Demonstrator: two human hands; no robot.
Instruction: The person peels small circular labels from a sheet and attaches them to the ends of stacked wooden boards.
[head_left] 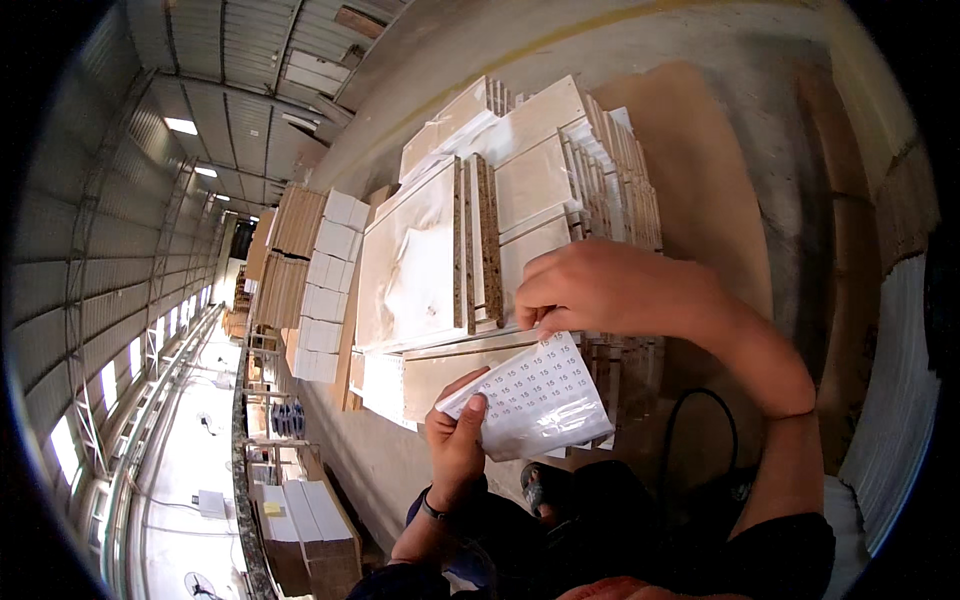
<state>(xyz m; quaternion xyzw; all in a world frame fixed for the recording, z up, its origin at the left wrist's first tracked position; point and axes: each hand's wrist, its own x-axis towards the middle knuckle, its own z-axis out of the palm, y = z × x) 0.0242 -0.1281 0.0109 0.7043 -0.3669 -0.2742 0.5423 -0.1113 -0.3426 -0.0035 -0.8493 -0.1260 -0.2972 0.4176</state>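
Note:
My left hand [458,440] is closed on the left edge of a white sheet of stickers [545,425], thumb on top. Rows of small printed labels cover its upper part; the lower part is blank and glossy. My right hand [580,290] is bent in a pinch at the sheet's upper corner, fingertips touching it. Whether a single sticker is between those fingertips I cannot tell. Just beyond both hands stand stacks of pale board panels [535,185]. One panel with a white, wrinkled film-like surface [410,265] lies on top at the left, its chipboard edge showing.
White-ended stacked boards [330,285] stand left of the panels. A flat brown cardboard sheet [690,150] lies on the floor to the right. A black cable loop [700,392] rises near my right forearm. Brown cartons with white tops [305,515] sit at the lower left.

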